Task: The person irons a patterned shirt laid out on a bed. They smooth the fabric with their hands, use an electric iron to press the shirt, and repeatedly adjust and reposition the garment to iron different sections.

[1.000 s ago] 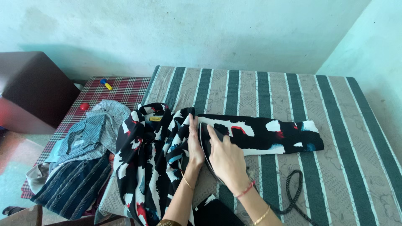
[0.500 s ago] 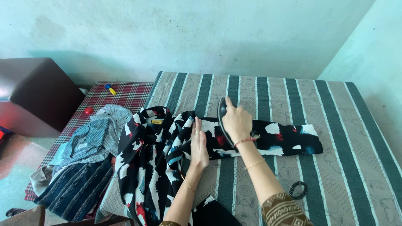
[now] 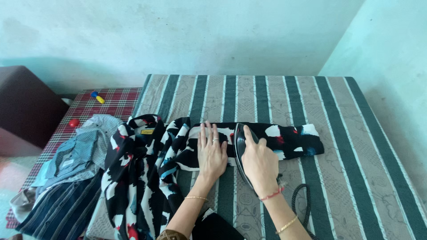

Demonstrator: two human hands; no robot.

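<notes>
Ironing under way on a striped bed [image 3: 356, 146], green and beige bands running away from the camera. Black patterned garment [image 3: 187, 146] with white, red and blue patches spread across it, one sleeve [image 3: 293, 140] stretched out flat toward the right. Left hand [image 3: 211, 153] pressed palm down on the cloth, fingers spread (a ring on one of them, a thin bracelet at the wrist). Right hand [image 3: 260, 162] closed around the handle of a dark iron [image 3: 240, 144], standing on the sleeve just beside the left hand. Black braided cord [image 3: 300, 204] curling on the bed near the right wrist. Pile of blue and striped clothes [image 3: 66, 178] to the left, over a red checked cloth [image 3: 111, 100] with a small red ball [image 3: 74, 122] and a blue and yellow toy [image 3: 97, 97].
</notes>
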